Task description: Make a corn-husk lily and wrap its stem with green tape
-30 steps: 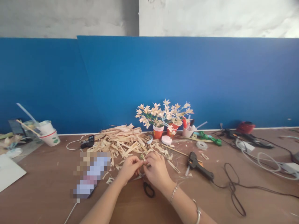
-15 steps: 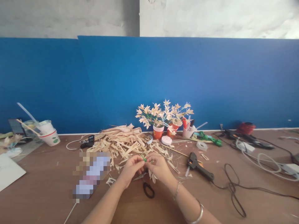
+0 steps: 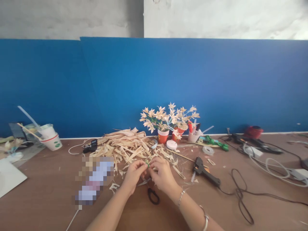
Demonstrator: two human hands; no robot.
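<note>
A small green strip [image 3: 147, 164] sits between my two hands, at the near edge of a pile of pale dried husk strips [image 3: 127, 144]. My left hand [image 3: 134, 175] pinches it between thumb and fingertips. Close against its other side are the bent fingers of my right hand [image 3: 163, 172]; its thumb stands a little lower, and whether it grips the strip is hard to make out. Beneath the hands lies a pair of scissors [image 3: 153, 196] with a black handle, its blades partly covered.
Behind the pile, pale husk flowers [image 3: 160, 115] stand in red paper cups [image 3: 163, 137]. A black glue gun [image 3: 204, 171] with its cord lies at the right. Rolls of tape [image 3: 208, 150] lie beyond it. White cups [image 3: 51, 141] stand at the far left.
My right thumb has come away from the green strip and dropped slightly. The left hand has stayed nearly in place, still holding the strip.
</note>
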